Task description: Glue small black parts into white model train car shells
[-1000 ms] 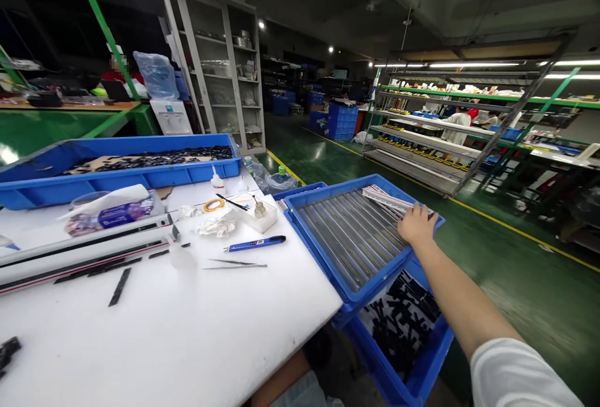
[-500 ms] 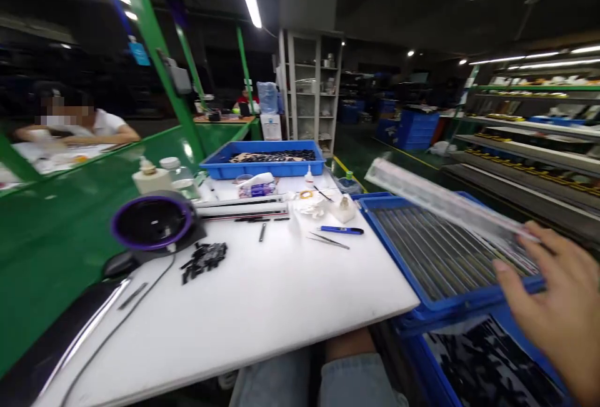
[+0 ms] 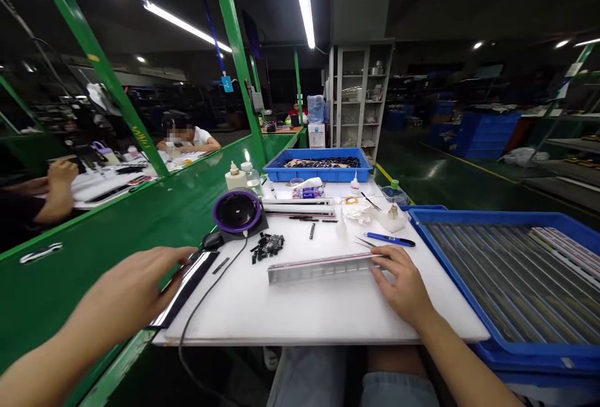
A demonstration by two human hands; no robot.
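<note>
My right hand [image 3: 398, 279] is closed on the right end of a long clear plastic strip [image 3: 323, 269] with a thin red line along it. The strip spans the near middle of the white table [image 3: 300, 319], its left end free. On the left, my left hand [image 3: 145, 282] hovers in front of a long black lamp [image 3: 187, 288] with a bright white bar. Its thumb and fingers are apart, and I see nothing between them. Small black pieces [image 3: 268, 247] lie piled behind the strip. Tweezers [image 3: 363, 242] and a blue pen-like tool [image 3: 390, 239] lie near my right fingertips.
A purple-rimmed round black device [image 3: 237, 211] with a cable stands at the back left. Bottles [image 3: 235, 179] are behind it. A blue tray [image 3: 319, 174] of black parts sits at the far edge. To the right, a blue crate [image 3: 459, 285] holds clear strips. A co-worker [image 3: 187, 138] sits beyond the green partition.
My right hand has brought the clear strip leftward from above the blue crate to the table. My left hand has come into view. The camera has turned right-to-left.
</note>
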